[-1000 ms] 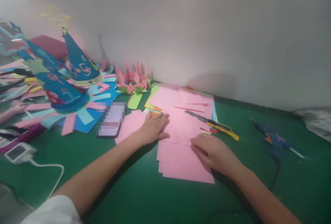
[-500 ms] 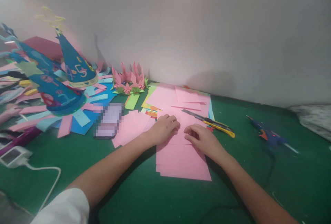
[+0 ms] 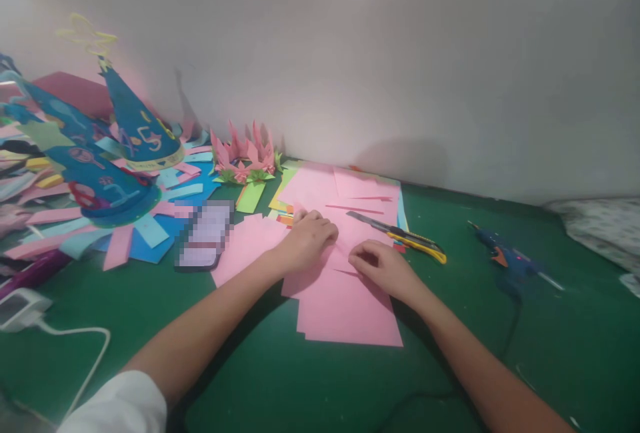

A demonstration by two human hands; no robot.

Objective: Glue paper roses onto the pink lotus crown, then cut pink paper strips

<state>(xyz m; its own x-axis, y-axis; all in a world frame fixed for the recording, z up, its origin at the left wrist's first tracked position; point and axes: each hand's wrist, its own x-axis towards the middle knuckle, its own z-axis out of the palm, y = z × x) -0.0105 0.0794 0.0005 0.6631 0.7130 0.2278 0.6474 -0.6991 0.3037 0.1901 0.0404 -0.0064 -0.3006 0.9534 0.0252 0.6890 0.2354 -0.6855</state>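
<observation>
Several pink paper sheets [image 3: 350, 316] lie in an overlapping stack in front of me. My left hand [image 3: 309, 241] is on the upper part of a pink sheet [image 3: 324, 274], with its fingers curled around the paper. Thumb and fingers of my right hand [image 3: 383, 269] pinch the right side of that sheet, which is slightly raised and skewed over the stack. Just beyond my right hand, a yellow-and-black utility knife [image 3: 415, 243] rests partly on the paper. More pink pieces [image 3: 240, 246] lie left of my left hand.
A blurred-out phone [image 3: 206, 236] lies to the left. Behind it are blue paper party hats [image 3: 137, 123], a pink paper crown [image 3: 246, 156] and coloured strips. A blue glue gun [image 3: 515, 259] with its cord is on the right. A white wall [image 3: 400, 66] bounds the green table [image 3: 250, 379].
The pink sheet under my hands has shifted left and turned a little on the stack. My left hand has moved slightly up and left; the right one now pinches the paper.
</observation>
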